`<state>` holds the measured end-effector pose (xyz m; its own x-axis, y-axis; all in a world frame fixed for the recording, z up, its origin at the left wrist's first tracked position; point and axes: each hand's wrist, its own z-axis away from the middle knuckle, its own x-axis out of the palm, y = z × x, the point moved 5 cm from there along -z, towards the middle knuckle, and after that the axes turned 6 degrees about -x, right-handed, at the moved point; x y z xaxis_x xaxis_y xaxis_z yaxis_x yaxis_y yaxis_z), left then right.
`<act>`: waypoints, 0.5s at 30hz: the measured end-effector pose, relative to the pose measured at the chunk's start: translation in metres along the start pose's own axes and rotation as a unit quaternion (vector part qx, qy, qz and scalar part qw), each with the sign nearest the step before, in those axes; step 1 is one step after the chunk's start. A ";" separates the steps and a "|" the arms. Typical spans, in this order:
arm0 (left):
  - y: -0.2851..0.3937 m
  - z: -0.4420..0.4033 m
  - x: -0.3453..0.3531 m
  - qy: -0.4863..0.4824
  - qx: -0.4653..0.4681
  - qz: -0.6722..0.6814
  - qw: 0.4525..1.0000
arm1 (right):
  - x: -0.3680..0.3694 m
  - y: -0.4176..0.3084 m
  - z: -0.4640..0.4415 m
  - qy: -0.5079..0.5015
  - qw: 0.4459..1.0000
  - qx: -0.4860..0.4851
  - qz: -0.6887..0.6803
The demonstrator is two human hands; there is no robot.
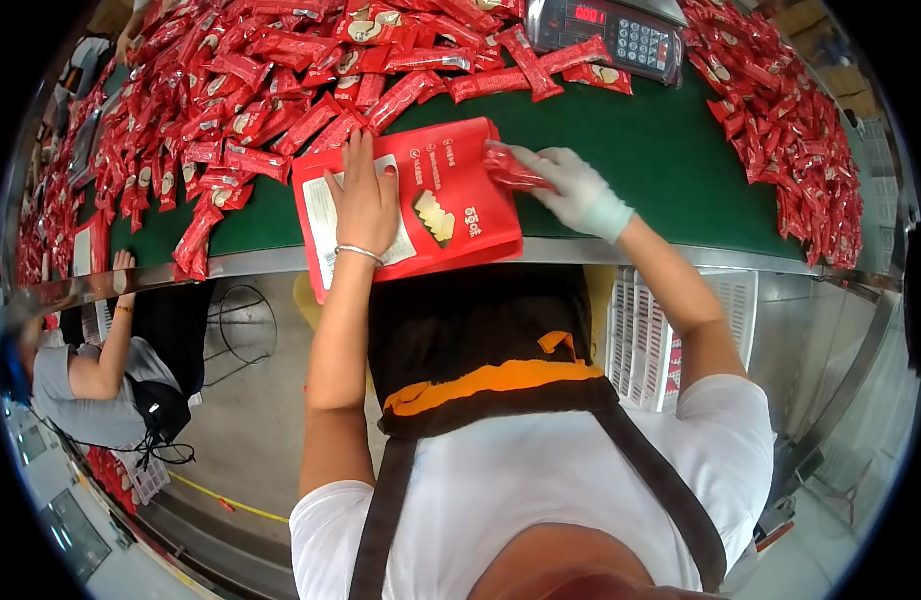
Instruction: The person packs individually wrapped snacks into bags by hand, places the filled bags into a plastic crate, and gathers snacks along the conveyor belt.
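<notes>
The right hand, in one white glove, grips one red snack packet at the open end of one red printed pouch. The left hand presses flat on that pouch. Above the pouch, uncounted packets heap the green tabletop; up and right of it sits one digital scale.

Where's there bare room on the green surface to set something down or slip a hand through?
Biggest patch of green surface: between the right hand and right heap, below the scale. Smaller: between left heap and red bag, above the metal edge. Crowded: both heaps, plus loose packets beside the scale.
</notes>
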<state>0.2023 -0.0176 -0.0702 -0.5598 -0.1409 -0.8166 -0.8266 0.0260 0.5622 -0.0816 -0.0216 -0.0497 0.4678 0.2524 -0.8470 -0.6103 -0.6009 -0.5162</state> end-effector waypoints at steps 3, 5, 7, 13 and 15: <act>0.002 0.001 -0.002 0.011 0.002 -0.020 1.000 | 0.013 -0.014 -0.033 -0.052 0.967 0.077 -0.236; 0.003 0.001 -0.003 0.013 0.003 -0.030 0.999 | 0.011 -0.025 -0.038 -0.110 0.924 0.153 -0.333; 0.003 0.002 -0.003 0.018 0.003 -0.055 0.998 | 0.011 -0.020 -0.032 -0.100 0.848 0.219 -0.473; 0.009 0.002 -0.003 0.011 0.009 -0.069 0.997 | 0.011 -0.012 -0.020 -0.136 0.950 0.102 -0.263; 0.011 0.004 -0.002 0.014 0.017 -0.085 0.996 | 0.012 -0.017 -0.050 -0.078 0.993 -0.092 -0.004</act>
<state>0.1944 -0.0132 -0.0628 -0.4101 -0.1737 -0.8953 -0.9111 0.0333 0.4109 -0.0336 -0.0466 -0.0450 0.3581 0.3628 -0.8603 -0.4729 -0.7240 -0.5022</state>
